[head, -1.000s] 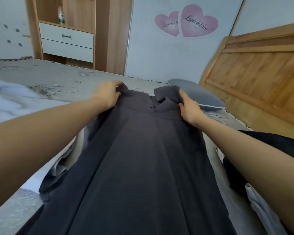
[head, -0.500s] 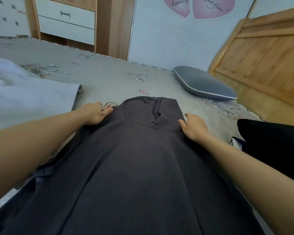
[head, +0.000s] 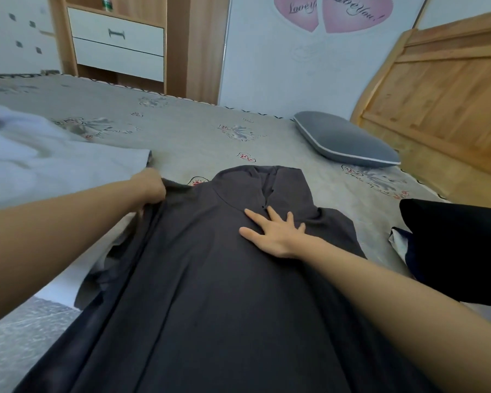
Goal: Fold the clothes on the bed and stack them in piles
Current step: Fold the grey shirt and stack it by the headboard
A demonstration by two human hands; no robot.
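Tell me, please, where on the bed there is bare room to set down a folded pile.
The widest bare sheet lies beyond the dark dress, between the pale cloth on the left and the grey pillow on the right. A narrower strip runs between dress and black garment. The near side is crowded: the dress covers the middle, with clothes on both flanks.

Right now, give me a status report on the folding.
Left hand grips dark grey garment at its shoulder. Right hand flat on chest. Garment spread, unfolded. Nothing on it.
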